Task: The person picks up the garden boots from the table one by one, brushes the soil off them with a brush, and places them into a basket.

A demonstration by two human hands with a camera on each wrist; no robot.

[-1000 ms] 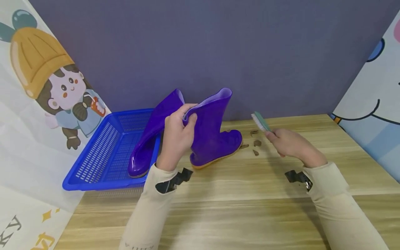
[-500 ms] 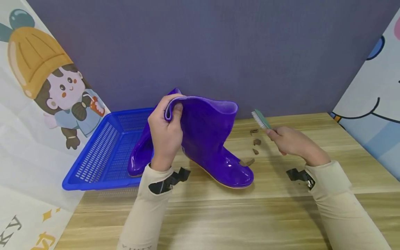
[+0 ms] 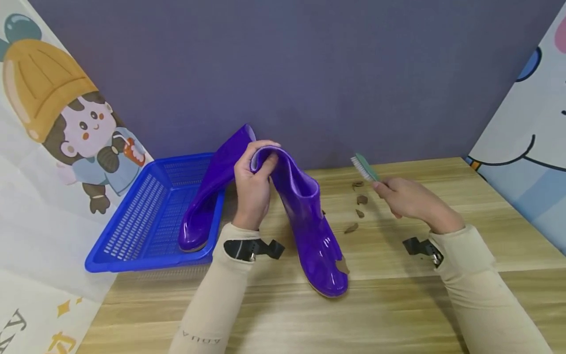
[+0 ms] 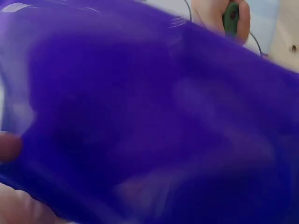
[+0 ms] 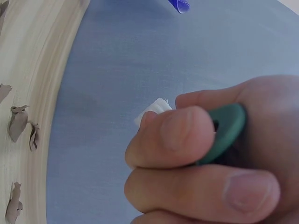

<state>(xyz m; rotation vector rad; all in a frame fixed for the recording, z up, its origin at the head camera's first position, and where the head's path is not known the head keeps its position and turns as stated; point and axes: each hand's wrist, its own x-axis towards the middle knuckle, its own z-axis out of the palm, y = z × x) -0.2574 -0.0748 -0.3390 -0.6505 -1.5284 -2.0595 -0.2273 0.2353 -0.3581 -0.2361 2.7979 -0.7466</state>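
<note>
My left hand (image 3: 254, 189) pinches the rim of a purple rain boot (image 3: 307, 231), thumb inside the opening. The boot's toe points toward me and down to the right, and a brown patch of mud (image 3: 342, 264) clings beside the toe. In the left wrist view the purple shaft (image 4: 140, 107) fills most of the picture. My right hand (image 3: 409, 199) grips the handle of a green brush (image 3: 364, 167) with white bristles, held apart from the boot. From the right wrist, curled fingers (image 5: 187, 186) wrap the green handle (image 5: 226, 128).
A blue plastic basket (image 3: 146, 268) stands at the left, with a second purple boot (image 3: 212, 196) leaning in it over its right side. Several brown mud flakes (image 3: 362, 199) lie on the wooden table (image 3: 398, 305) between boot and brush. A grey panel (image 3: 300, 73) rises behind.
My left hand has turned the boot so its toe swings from the right toward me. Another mud flake now lies on the table. The right hand and brush have barely moved.
</note>
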